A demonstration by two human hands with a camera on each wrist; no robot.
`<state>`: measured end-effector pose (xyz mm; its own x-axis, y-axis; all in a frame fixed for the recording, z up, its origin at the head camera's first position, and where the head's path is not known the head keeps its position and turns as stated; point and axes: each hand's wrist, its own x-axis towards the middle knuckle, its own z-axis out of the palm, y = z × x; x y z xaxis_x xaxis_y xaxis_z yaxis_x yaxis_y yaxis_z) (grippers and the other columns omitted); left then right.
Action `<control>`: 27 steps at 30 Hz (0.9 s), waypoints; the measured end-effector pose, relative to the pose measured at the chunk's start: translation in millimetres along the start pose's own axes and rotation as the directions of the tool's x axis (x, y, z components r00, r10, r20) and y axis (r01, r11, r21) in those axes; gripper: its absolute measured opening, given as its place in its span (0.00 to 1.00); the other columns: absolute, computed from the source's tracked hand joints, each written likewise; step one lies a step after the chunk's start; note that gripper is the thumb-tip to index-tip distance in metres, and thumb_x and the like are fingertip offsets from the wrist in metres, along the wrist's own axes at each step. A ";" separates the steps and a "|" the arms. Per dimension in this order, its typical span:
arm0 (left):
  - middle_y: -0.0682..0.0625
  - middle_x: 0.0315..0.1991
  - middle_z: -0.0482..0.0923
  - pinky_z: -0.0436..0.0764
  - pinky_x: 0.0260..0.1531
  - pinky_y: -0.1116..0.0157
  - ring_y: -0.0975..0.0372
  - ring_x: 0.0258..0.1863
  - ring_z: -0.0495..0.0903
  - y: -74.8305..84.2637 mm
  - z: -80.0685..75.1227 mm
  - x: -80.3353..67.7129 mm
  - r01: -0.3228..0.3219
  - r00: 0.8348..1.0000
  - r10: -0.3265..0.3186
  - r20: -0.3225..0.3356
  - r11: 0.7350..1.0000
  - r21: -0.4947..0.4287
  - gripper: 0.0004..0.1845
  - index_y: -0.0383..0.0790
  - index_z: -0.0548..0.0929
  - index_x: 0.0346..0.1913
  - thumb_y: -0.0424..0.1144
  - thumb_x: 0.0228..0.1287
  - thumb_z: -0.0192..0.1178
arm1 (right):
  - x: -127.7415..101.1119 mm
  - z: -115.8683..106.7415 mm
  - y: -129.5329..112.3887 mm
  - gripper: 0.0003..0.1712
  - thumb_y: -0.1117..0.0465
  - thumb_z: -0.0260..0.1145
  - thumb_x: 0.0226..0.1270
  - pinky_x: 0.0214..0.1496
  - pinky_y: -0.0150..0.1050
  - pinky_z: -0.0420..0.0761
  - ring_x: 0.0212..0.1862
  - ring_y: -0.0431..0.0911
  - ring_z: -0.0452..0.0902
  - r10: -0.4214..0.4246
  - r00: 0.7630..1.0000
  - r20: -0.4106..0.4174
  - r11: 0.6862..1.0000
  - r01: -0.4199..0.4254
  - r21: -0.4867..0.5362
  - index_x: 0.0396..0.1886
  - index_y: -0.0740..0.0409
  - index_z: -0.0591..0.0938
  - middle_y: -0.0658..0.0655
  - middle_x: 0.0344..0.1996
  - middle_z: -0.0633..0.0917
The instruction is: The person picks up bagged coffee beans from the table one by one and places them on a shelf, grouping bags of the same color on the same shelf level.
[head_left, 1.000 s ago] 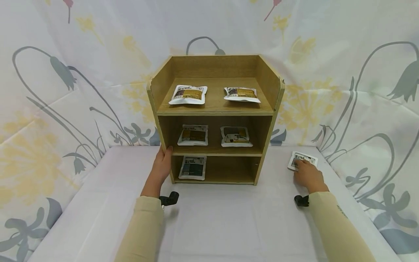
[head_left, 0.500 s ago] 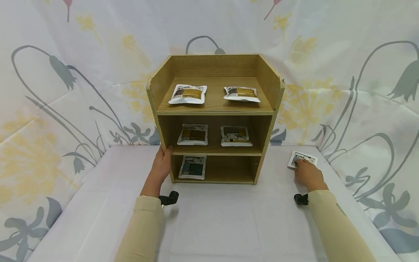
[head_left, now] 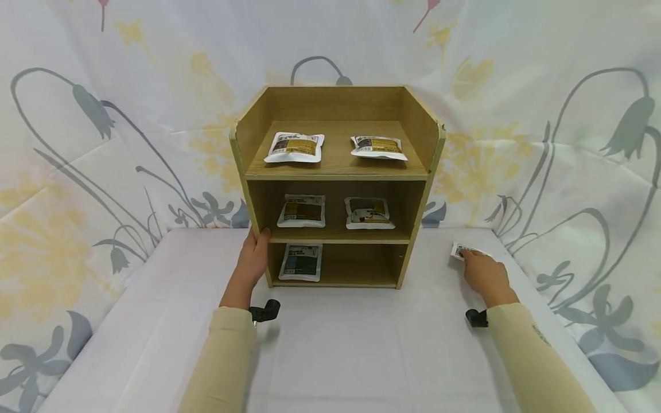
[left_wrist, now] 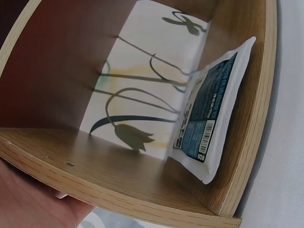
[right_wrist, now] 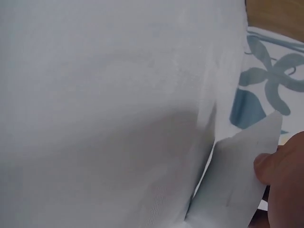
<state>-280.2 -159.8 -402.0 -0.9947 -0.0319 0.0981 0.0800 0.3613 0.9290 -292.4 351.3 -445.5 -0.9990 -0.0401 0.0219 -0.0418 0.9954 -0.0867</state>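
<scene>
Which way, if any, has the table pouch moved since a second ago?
Yes, barely. The pouch stays as far from the shelf, but the right hand now pinches it, tipping one edge off the cloth.

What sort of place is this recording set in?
Probably a staged recording setup, not a real shop or pantry: a small three-tier wooden shelf unit holding white foil pouches stands on a white cloth-covered table, closed in by a flower-printed fabric backdrop.

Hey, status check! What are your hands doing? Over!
Left hand holds shelf side. Right hand grips packet on table. Nothing in the way.
</scene>
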 end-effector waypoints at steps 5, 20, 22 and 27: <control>0.42 0.76 0.52 0.59 0.68 0.41 0.44 0.73 0.57 -1.9 0.5 -1.2 -0.010 1.000 0.010 0.008 1.000 -0.008 0.35 0.52 0.44 0.78 0.62 0.74 0.31 | -11.4 -0.8 -2.9 0.24 0.68 0.53 0.68 0.44 0.67 0.76 0.54 0.68 0.76 -0.040 0.998 -0.057 0.998 0.037 -0.056 0.64 0.64 0.73 0.69 0.60 0.76; 0.43 0.77 0.48 0.57 0.70 0.42 0.45 0.74 0.53 0.2 -1.4 2.5 0.008 1.000 -0.008 0.011 1.000 -0.020 0.36 0.57 0.40 0.78 0.64 0.73 0.32 | -32.0 -8.9 -12.0 0.22 0.71 0.54 0.64 0.31 0.57 0.78 0.43 0.65 0.82 -0.134 0.959 -0.251 0.990 0.118 -0.079 0.58 0.62 0.78 0.67 0.52 0.83; 0.44 0.77 0.48 0.57 0.70 0.41 0.45 0.74 0.53 -0.7 -1.1 2.0 0.014 1.000 -0.014 0.011 1.000 -0.021 0.36 0.57 0.40 0.78 0.64 0.73 0.32 | -34.8 -8.9 -13.3 0.22 0.71 0.54 0.64 0.32 0.57 0.78 0.43 0.64 0.82 -0.140 0.956 -0.256 0.989 0.123 -0.081 0.58 0.63 0.77 0.67 0.52 0.83; 0.43 0.77 0.49 0.58 0.69 0.40 0.44 0.74 0.54 -0.4 -0.1 1.0 0.021 1.000 -0.021 0.011 1.000 -0.017 0.36 0.57 0.40 0.78 0.63 0.73 0.31 | -41.3 -10.8 -16.6 0.23 0.70 0.54 0.64 0.34 0.57 0.79 0.43 0.64 0.82 -0.138 0.957 -0.254 0.989 0.121 -0.081 0.59 0.62 0.77 0.67 0.53 0.82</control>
<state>-281.2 -160.1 -402.3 -0.9968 -0.0296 0.0747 0.0600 0.3446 0.9368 -250.2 337.4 -434.2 -0.9459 -0.1531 0.2862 -0.1604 0.9870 -0.0023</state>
